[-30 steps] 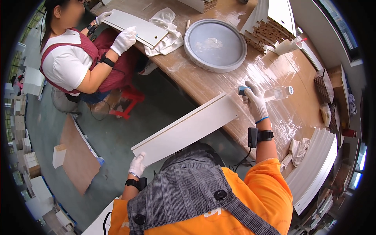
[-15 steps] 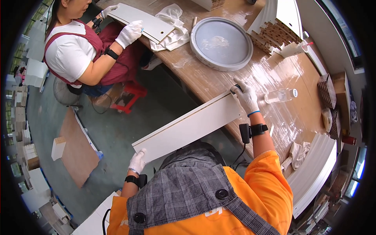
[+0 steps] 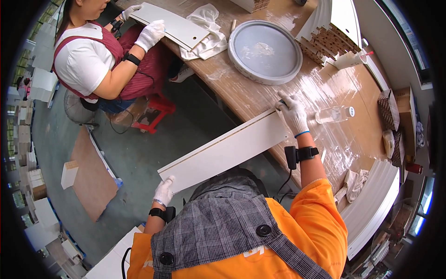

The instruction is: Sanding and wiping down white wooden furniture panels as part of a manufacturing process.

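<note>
A long white panel (image 3: 227, 151) with a brown groove along one long edge lies slantwise before me, its far end on the table's edge and its near end over my lap. My gloved left hand (image 3: 163, 189) is closed on the near end. At the far end my gloved right hand (image 3: 293, 115) has its fingers closed round a small dark object (image 3: 280, 103), pressed against the panel's corner; its kind is mostly hidden. A clear bottle (image 3: 332, 115) lies on its side just right of that hand.
The film-covered table (image 3: 353, 144) bears a round grey lid (image 3: 265, 52), stacked white panels (image 3: 325, 30), a white cloth (image 3: 204, 28) and a crumpled rag (image 3: 353, 183). At the far left a seated co-worker (image 3: 102, 69) in white gloves handles another white panel (image 3: 169, 25).
My hands and the panel stay nearly in place. The co-worker's nearer hand has shifted slightly left along their panel.
</note>
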The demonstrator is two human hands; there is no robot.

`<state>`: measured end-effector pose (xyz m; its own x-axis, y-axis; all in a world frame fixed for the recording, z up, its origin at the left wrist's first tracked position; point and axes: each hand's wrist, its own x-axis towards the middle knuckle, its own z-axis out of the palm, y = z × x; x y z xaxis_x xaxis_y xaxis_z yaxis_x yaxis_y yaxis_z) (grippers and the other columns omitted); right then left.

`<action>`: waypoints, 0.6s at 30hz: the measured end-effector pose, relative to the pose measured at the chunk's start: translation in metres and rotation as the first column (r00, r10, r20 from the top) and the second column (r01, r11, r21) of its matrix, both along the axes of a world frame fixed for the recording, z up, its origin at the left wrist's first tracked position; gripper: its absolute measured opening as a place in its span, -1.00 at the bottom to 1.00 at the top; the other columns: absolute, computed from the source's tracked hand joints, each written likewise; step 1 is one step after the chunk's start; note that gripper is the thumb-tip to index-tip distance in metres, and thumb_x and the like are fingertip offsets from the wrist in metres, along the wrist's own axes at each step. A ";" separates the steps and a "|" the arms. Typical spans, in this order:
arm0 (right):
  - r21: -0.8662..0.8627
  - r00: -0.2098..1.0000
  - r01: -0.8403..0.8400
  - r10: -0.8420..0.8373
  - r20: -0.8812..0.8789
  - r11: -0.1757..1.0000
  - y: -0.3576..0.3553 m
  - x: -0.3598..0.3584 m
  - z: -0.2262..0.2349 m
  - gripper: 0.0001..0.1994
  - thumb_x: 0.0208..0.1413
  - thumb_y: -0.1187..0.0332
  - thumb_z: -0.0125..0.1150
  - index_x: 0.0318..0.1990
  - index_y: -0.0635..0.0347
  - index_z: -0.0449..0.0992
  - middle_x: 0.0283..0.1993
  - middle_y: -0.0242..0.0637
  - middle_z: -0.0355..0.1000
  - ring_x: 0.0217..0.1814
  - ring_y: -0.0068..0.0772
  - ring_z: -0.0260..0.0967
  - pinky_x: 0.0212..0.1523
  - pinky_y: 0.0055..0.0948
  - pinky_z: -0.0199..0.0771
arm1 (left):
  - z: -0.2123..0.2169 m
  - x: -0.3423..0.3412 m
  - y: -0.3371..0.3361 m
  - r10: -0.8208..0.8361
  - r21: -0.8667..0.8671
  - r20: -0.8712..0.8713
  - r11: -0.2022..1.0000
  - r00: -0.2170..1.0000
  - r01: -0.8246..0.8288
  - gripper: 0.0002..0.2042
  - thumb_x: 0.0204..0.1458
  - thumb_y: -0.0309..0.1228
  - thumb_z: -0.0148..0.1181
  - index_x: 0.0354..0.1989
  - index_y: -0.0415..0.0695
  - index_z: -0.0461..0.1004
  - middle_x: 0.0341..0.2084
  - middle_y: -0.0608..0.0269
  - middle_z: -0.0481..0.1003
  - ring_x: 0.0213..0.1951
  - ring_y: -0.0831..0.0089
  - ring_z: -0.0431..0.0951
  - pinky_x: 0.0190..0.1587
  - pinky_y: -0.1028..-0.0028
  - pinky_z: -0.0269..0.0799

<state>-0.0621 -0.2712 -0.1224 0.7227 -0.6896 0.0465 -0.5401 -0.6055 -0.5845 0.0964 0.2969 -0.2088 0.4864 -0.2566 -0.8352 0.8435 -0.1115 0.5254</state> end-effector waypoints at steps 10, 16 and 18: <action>0.013 1.000 -0.015 0.014 0.001 1.000 -0.003 -0.004 -0.009 -0.57 0.09 0.32 0.29 0.16 -0.02 0.54 -0.15 -0.04 0.50 -0.12 0.03 0.51 -0.08 -0.14 0.50 | 0.001 0.000 -0.001 0.023 0.021 -0.004 1.000 1.000 -0.023 -0.62 0.19 -0.36 0.23 0.16 -0.12 0.37 -0.03 0.24 0.52 0.05 0.32 0.53 0.07 0.13 0.49; -0.029 1.000 -0.018 0.018 -0.018 0.999 -0.001 -0.002 -0.005 -0.57 0.08 0.33 0.30 0.16 0.00 0.54 -0.16 -0.04 0.51 -0.14 0.03 0.51 -0.10 -0.16 0.51 | -0.006 0.000 0.002 0.047 -0.039 -0.026 0.998 0.999 -0.048 -0.64 0.20 -0.40 0.21 0.16 -0.13 0.38 -0.03 0.24 0.52 0.04 0.33 0.54 0.09 0.13 0.49; -0.022 1.000 -0.007 0.007 -0.010 1.000 0.000 -0.001 -0.003 -0.57 0.08 0.33 0.30 0.16 -0.01 0.53 -0.15 -0.05 0.50 -0.12 0.03 0.51 -0.10 -0.15 0.51 | -0.006 0.000 0.002 0.028 -0.029 -0.006 0.999 1.000 -0.028 -0.63 0.20 -0.41 0.21 0.17 -0.12 0.38 -0.03 0.24 0.52 0.05 0.32 0.54 0.08 0.11 0.50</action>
